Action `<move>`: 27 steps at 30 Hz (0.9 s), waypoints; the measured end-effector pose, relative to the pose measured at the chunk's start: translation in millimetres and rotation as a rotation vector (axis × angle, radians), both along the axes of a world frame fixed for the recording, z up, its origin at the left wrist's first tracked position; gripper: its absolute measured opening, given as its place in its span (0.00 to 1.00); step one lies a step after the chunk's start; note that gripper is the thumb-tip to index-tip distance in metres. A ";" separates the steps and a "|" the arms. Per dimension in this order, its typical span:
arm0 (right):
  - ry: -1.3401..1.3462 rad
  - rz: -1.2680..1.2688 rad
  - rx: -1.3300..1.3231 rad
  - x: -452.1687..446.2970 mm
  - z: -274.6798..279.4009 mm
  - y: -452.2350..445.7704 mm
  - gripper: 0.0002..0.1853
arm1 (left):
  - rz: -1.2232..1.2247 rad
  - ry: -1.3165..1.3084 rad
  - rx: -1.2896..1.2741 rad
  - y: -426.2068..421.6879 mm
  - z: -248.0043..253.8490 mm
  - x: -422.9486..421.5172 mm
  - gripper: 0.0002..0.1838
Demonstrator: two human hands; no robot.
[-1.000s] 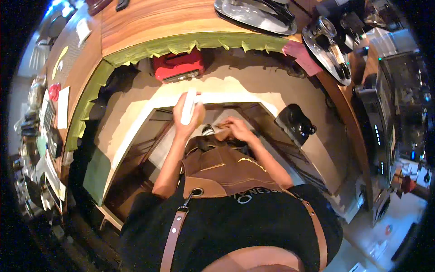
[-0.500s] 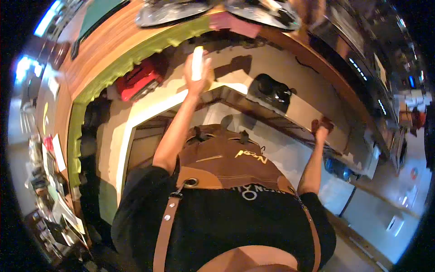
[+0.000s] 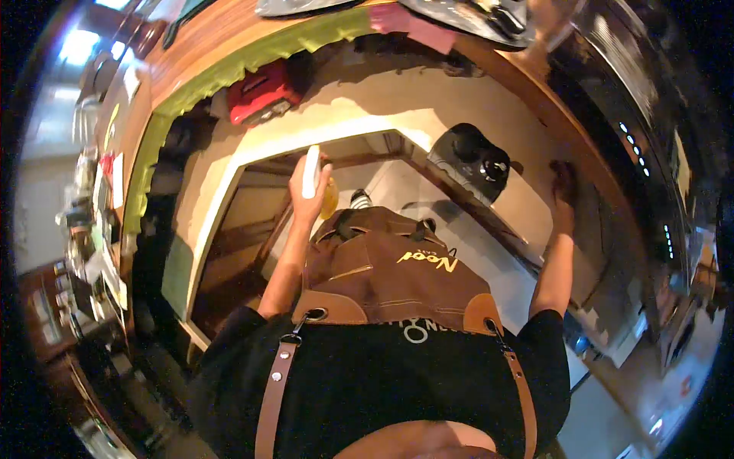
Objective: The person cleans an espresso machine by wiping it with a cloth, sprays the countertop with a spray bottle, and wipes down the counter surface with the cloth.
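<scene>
My left hand point(image 3: 305, 190) is wrapped round a spray bottle point(image 3: 311, 172) with a white top and a yellowish body, held in front of the brown apron point(image 3: 390, 264). At the right, my right hand point(image 3: 564, 186) reaches over the counter's inner ledge, dark in shadow; its fingers are hard to make out, and so is anything in them. A black rounded device point(image 3: 469, 162) stands on the ledge between my two hands, nearer to the right one.
A red case point(image 3: 264, 93) sits on the ledge at the back left, under a green cloth edging point(image 3: 252, 69). Grey trays point(image 3: 489, 23) lie on the wooden counter above. Dark equipment lines the right side.
My right hand has moved from the apron's front out to the right, over the ledge. My left hand went forward with the bottle, then came back nearer the apron. The view has turned.
</scene>
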State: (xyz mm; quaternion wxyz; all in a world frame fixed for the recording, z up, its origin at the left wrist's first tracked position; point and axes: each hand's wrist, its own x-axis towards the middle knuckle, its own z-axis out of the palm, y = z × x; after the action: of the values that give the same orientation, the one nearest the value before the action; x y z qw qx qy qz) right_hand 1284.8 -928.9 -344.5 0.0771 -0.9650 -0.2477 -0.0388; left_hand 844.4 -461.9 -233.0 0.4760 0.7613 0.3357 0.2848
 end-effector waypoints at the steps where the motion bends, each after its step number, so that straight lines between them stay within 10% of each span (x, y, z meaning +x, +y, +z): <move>1: 0.060 -0.022 0.014 12.9 5.6 21.7 0.24 | -0.043 0.019 0.135 7.6 -14.6 -2.0 0.14; 13: 0.600 0.297 0.910 -137.1 133.6 290.9 0.24 | -0.100 0.123 -0.072 90.2 -73.1 11.7 0.13; 18: -0.223 0.424 0.149 -189.6 51.8 387.6 0.34 | -0.176 0.088 0.079 148.5 -71.7 -44.4 0.14; 20: 0.103 0.560 0.374 -224.3 33.0 447.8 0.35 | -0.154 0.123 0.080 169.5 -71.2 -77.3 0.16; 24: -0.146 0.919 0.395 -317.7 77.7 585.3 0.32 | -0.076 0.099 0.163 193.5 -58.4 -140.8 0.17; 27: 0.136 0.763 0.382 -326.8 35.5 658.3 0.28 | -0.016 0.042 0.092 193.8 -45.8 -179.9 0.17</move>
State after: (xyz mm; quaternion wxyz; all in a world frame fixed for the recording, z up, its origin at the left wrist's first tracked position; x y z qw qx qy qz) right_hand 958.1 -270.5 -309.0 0.2793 -0.7731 -0.5694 0.0110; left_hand 664.5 -268.2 -278.9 0.4356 0.7909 0.3261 0.2799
